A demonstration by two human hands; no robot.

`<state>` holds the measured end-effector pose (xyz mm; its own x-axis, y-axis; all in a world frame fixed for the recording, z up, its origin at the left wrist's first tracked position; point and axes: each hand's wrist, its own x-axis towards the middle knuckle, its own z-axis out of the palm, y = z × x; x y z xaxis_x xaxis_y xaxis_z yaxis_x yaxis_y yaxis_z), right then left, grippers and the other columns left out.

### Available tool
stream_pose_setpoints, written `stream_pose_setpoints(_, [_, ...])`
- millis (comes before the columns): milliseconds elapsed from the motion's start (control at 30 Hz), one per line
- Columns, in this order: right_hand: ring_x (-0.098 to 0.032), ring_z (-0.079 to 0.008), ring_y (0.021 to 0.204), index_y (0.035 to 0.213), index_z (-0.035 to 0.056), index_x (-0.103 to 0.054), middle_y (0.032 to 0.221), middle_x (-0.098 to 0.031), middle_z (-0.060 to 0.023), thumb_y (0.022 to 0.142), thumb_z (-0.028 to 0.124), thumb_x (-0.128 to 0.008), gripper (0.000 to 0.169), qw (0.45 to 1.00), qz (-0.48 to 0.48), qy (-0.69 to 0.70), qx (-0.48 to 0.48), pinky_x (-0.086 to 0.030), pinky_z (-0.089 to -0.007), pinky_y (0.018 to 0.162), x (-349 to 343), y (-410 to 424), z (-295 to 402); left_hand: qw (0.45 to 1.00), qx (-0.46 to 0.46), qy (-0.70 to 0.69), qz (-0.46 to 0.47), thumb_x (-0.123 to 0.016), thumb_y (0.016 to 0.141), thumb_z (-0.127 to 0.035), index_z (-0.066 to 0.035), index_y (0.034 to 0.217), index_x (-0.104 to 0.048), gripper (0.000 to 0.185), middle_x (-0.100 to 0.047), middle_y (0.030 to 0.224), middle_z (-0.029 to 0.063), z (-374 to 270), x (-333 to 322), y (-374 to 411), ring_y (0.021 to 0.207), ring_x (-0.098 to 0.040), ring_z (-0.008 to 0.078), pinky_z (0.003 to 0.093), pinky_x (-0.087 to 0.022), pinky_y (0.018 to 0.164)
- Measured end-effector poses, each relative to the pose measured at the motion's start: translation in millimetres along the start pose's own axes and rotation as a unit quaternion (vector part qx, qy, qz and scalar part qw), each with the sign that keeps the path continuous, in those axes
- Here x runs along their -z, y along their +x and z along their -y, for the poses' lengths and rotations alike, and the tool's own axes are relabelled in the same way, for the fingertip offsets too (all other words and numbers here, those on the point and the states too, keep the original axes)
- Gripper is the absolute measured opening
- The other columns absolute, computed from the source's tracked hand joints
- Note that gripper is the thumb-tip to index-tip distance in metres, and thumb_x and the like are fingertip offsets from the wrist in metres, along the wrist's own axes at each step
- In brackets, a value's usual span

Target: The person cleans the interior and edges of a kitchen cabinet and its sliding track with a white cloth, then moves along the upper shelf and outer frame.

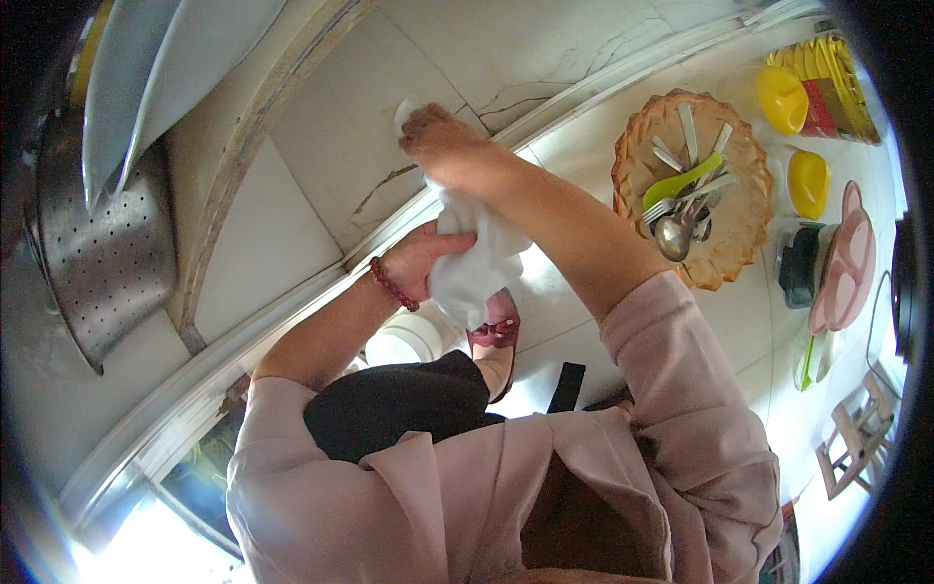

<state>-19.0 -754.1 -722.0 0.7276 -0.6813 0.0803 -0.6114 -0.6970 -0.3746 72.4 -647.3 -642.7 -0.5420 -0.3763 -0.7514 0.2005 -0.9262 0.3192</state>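
Observation:
A crumpled white cloth (478, 259) hangs between my two hands, over the white front edge of a tiled counter. My left hand (419, 259), with a dark red bead bracelet (392, 283) at its wrist, grips the cloth's lower part, thumb on top. Farther forward, above the cracked tiles (408, 66), my right hand (434, 131) is closed around another bunched part. A bit of white shows past its knuckles. Its fingertips are mostly hidden, and I cannot tell whether the hand rests on the tiles.
An amber scalloped bowl (635, 139) holds forks, spoons and a green utensil. Right of it are yellow cups (782, 101) and a pink divided plate (846, 263). At left stand a perforated metal container (109, 248) and pale plates (182, 66). Below are a white bucket (401, 339) and a stool (854, 438).

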Motion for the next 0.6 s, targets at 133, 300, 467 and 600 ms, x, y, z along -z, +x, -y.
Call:
stream_pose_setpoints(133, [-0.059,-0.0258,0.081,0.083,0.0025,-0.060,0.083,-0.060,-0.0127,0.070,0.006,-0.054,0.015,0.983,-0.075,0.166,0.023,-0.047,-0.0363,0.070,6,-18,-5,1.000,-0.002,0.024,0.020,-0.058,0.082,-0.013,0.000,0.115,-0.045,0.038,-0.058,0.103,0.0116,-4,-17,-10,0.091,-0.059,0.0204,0.0344,-0.049,0.079])
stream_pose_setpoints(300, [-0.056,-0.0134,0.074,0.090,0.0008,-0.060,0.082,-0.061,-0.0084,0.078,0.000,-0.047,0.019,0.824,-0.149,0.528,-0.143,-0.044,-0.0254,0.065,65,-91,11,0.976,0.044,0.201,0.078,-0.062,0.081,-0.017,0.001,0.115,-0.048,0.040,-0.058,0.102,0.0065,-14,-28,-49,0.092,-0.056,0.0143,0.0297,-0.044,0.082])
stream_pose_setpoints(467, [-0.051,-0.0214,0.100,0.132,0.0028,-0.031,0.110,-0.052,-0.0141,0.066,0.059,-0.063,0.092,0.519,0.051,0.850,-0.082,-0.040,-0.0312,0.086,73,-155,16,0.982,-0.012,0.148,0.119,-0.060,0.081,-0.014,0.000,0.118,-0.047,0.041,-0.057,0.106,0.0086,-24,-14,-54,0.095,-0.055,0.0169,0.0312,-0.044,0.083])
stream_pose_setpoints(600, [-0.045,-0.0244,0.111,0.133,0.0016,-0.024,0.121,-0.045,-0.0144,0.068,0.035,-0.071,0.087,0.328,0.103,0.925,-0.165,-0.036,-0.0360,0.096,41,-195,49,0.956,0.048,0.289,0.034,-0.059,0.084,-0.020,0.000,0.112,-0.052,0.035,-0.060,0.097,0.0064,-34,-20,-54,0.089,-0.055,0.0140,0.0270,-0.044,0.078])
